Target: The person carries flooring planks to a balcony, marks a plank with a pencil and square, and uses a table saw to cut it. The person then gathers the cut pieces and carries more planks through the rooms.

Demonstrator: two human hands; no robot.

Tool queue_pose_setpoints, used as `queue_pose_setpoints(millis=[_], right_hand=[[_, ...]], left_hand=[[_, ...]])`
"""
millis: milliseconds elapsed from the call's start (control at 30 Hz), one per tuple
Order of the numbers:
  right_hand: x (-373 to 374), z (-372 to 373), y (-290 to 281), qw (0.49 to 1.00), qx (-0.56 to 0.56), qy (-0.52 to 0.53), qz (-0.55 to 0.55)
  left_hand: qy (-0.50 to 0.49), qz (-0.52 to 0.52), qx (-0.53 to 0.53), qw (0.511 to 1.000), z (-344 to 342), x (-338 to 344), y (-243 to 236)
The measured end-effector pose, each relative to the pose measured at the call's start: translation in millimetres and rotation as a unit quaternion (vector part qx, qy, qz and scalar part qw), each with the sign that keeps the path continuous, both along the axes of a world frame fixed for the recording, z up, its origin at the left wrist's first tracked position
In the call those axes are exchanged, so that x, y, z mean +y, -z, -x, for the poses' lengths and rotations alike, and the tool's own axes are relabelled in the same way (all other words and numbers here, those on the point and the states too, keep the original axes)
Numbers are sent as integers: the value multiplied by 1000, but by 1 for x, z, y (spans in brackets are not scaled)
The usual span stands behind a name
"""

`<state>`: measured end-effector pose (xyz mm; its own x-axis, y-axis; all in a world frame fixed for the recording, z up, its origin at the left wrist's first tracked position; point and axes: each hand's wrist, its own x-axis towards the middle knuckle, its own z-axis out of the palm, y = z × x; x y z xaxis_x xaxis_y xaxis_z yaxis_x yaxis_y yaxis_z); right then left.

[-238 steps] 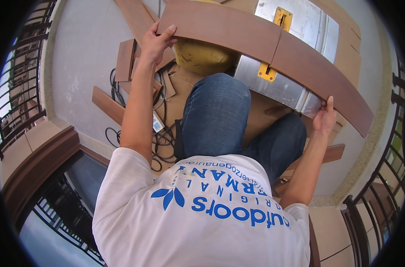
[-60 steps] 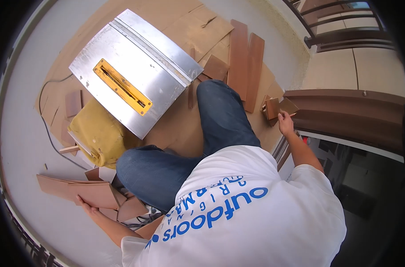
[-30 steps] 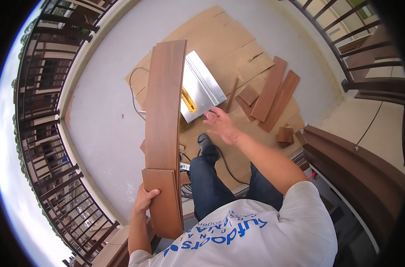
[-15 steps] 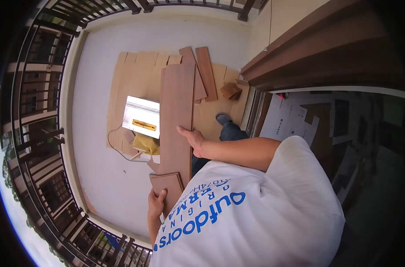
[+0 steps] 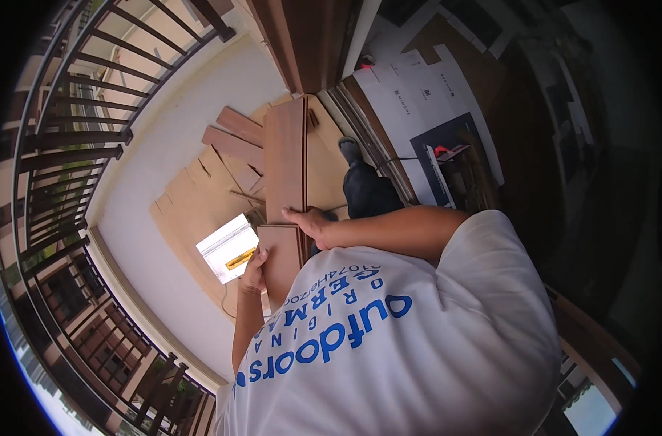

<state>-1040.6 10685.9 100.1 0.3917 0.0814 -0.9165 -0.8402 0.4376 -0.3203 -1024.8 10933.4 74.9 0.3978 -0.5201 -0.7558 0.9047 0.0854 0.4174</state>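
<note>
To the far left of the left hand [image 5: 254,273], a dark railing [image 5: 84,136] bounds the floor. Just left of that hand, a silver machine top [image 5: 222,243] with a yellow insert [image 5: 241,258] stands over cardboard [image 5: 180,200], apparently untouched. Beyond the same hand, loose brown planks [image 5: 233,147] lie ungathered. The left hand is closed on a short brown board [image 5: 281,251], thumb on its face, fingers hidden; this board overlaps the near end of a long brown plank [image 5: 284,156]. The right hand [image 5: 313,227] clasps that plank's right edge. On assessment, both pieces are taken up; the loose planks are not. Below the right hand, the white shirt [image 5: 447,305] bears large blue lettering [image 5: 331,320], tilted but legible. Right of that hand, white sheets [image 5: 433,87] carry dark print, mostly too small to read.
</note>
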Motion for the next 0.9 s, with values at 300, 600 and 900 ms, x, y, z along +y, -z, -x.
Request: queue_pose_setpoints(millis=[300, 600, 900], right_hand=[[-178, 8, -16, 970, -12, 143, -197], [-474, 7, -15, 961, -214, 176, 13], [-804, 61, 26, 840, -197, 139, 486]], left_hand=[[372, 17, 64, 926, -108, -192, -10], [436, -42, 76, 896, -163, -405, -62], [369, -45, 89, 924, -202, -637, -79]])
